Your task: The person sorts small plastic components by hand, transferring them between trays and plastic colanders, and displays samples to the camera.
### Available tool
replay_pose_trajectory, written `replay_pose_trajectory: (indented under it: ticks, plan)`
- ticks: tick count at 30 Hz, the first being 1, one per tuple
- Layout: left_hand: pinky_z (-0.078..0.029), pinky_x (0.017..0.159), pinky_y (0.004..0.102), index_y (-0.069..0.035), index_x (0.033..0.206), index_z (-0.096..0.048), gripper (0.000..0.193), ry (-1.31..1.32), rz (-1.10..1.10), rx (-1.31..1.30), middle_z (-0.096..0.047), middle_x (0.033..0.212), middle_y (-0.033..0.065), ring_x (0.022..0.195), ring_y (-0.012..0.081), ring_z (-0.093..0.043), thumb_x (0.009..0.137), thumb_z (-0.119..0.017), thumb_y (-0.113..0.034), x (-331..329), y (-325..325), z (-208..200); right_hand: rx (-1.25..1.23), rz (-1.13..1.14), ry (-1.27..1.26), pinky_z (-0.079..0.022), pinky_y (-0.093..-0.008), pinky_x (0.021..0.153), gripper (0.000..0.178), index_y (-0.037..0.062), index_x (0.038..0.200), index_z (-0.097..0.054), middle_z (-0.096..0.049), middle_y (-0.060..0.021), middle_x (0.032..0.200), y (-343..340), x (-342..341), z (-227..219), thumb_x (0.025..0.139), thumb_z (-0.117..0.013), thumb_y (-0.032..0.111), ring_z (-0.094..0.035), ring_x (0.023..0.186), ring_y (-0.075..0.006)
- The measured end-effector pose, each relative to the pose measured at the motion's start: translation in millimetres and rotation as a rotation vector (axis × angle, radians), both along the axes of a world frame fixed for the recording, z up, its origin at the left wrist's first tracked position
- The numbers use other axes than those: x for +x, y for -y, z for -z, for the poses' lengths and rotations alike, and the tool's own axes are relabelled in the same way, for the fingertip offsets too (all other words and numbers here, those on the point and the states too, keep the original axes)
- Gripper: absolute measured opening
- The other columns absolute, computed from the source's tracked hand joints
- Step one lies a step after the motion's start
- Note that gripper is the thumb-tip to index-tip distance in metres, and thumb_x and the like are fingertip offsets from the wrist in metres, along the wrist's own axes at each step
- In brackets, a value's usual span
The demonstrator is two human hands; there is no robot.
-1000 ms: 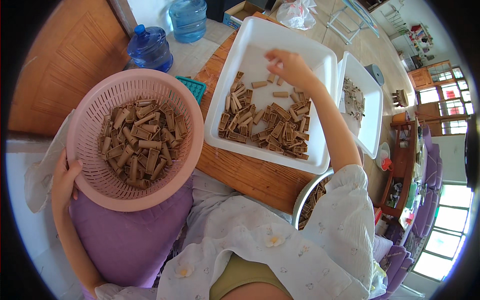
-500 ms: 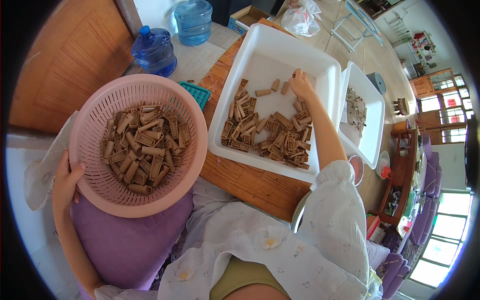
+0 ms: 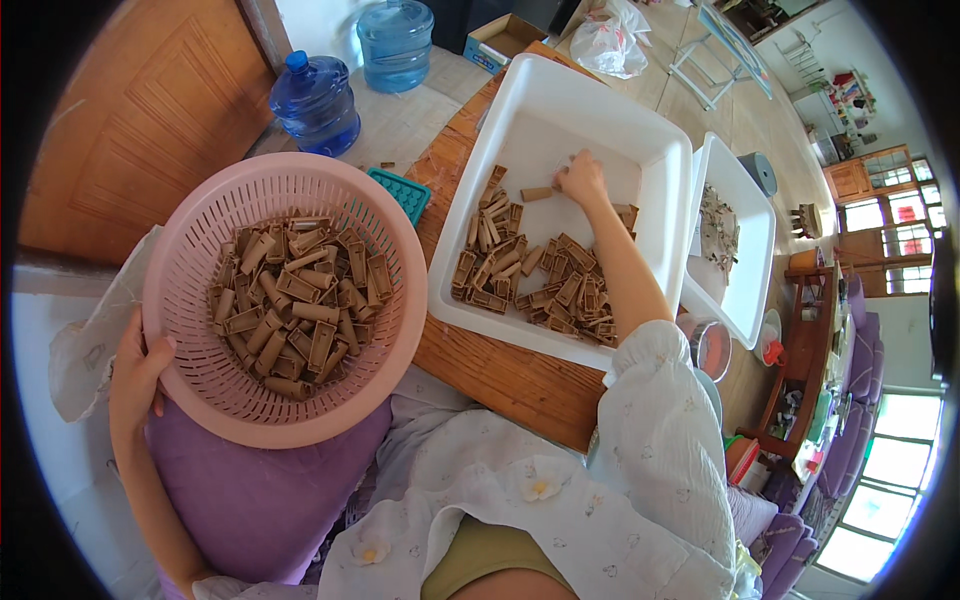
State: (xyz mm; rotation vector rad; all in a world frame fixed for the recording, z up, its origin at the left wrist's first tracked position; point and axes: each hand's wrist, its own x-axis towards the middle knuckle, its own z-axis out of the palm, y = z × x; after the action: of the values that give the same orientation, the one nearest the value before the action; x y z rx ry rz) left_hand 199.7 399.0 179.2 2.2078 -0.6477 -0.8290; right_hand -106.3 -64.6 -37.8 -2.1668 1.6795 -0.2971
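My left hand (image 3: pixel 138 365) is closed on the left rim of a round pink plastic basket (image 3: pixel 392 240), which rests on a purple cushion (image 3: pixel 255 490) at my lap. Short brown trough-shaped pieces (image 3: pixel 318 312) are heaped inside it. Over the white plastic tub (image 3: pixel 465 130) to the right, my right hand (image 3: pixel 583 178) reaches down with curled fingers near the tub floor. What lies under those fingers is hidden. One loose brown piece (image 3: pixel 537 194) lies just left of them. More brown pieces (image 3: pixel 570 285) are piled at the tub's near side.
The tub stands on a wooden table (image 3: pixel 500 378). A teal tray (image 3: pixel 402 195) lies between basket and tub. Another white tub (image 3: pixel 745 290) holding small scraps sits to the right, with a clear container (image 3: pixel 711 350) nearby. Blue water jugs (image 3: pixel 315 105) stand beyond the basket.
My right hand has moved left and slightly nearer, now covering the spot where two loose brown pieces lay. My left hand keeps its hold on the basket rim.
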Motion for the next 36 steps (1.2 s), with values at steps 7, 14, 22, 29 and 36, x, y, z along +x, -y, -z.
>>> replay_pose_trajectory:
  ticks: [7, 14, 22, 29, 36]
  plan:
    - [-0.028, 0.025, 0.0182, -0.001, 0.117, -0.041, 0.048, -0.006, -0.017, -0.007, -0.054, 0.079, 0.0049, 0.041, 0.0055, -0.044, 0.074, -0.052, -0.022, 2, -5, 1, 0.136, 0.001, -0.232, -0.048, -0.036, 0.075, 0.045, -0.0063, 0.1, -0.048, -0.061, -0.0195, 0.09, -14, -7, -35, 0.065, -0.066, 0.017, -0.059, 0.086, -0.033]
    - [-0.028, 0.025, 0.0183, -0.001, 0.116, -0.041, 0.048, 0.03, -0.041, 0.003, -0.054, 0.078, 0.0052, 0.041, 0.0058, -0.045, 0.074, -0.052, -0.023, -1, -8, -4, 0.16, -0.346, 0.011, -0.048, -0.0347, 0.07, 0.041, 0.002, 0.098, -0.054, -0.062, -0.0143, 0.09, -22, -9, -46, 0.063, -0.067, 0.02, -0.06, 0.082, -0.0282]
    - [-0.029, 0.025, 0.0181, -0.001, 0.115, -0.042, 0.046, 0.028, -0.015, -0.001, -0.053, 0.075, 0.0045, 0.039, 0.006, -0.044, 0.075, -0.051, -0.022, 1, 0, 2, 0.014, -0.614, -0.306, -0.05, -0.0317, 0.064, 0.028, 0.0016, 0.085, -0.059, -0.063, -0.0129, 0.077, -31, 6, -17, 0.067, -0.064, 0.023, -0.062, 0.063, -0.0236]
    - [-0.029, 0.025, 0.0181, 0.0, 0.116, -0.041, 0.047, 0.004, -0.026, 0.04, -0.054, 0.075, 0.0047, 0.039, 0.0064, -0.044, 0.075, -0.051, -0.021, 1, -4, -1, 0.175, -0.482, 0.269, -0.05, -0.0303, 0.064, 0.023, -0.0001, 0.073, -0.06, -0.062, -0.012, 0.066, -68, 59, -138, 0.063, -0.063, 0.021, -0.063, 0.066, -0.0226]
    - [-0.029, 0.025, 0.0182, -0.001, 0.117, -0.041, 0.048, 0.003, -0.002, -0.006, -0.054, 0.074, 0.0044, 0.04, 0.0066, -0.045, 0.075, -0.051, -0.021, -2, 0, -4, 0.181, -0.473, -0.402, -0.049, -0.0355, 0.073, 0.032, 0.0048, 0.086, -0.064, -0.064, -0.0129, 0.083, -52, 51, -92, 0.061, -0.069, 0.024, -0.061, 0.083, -0.0281]
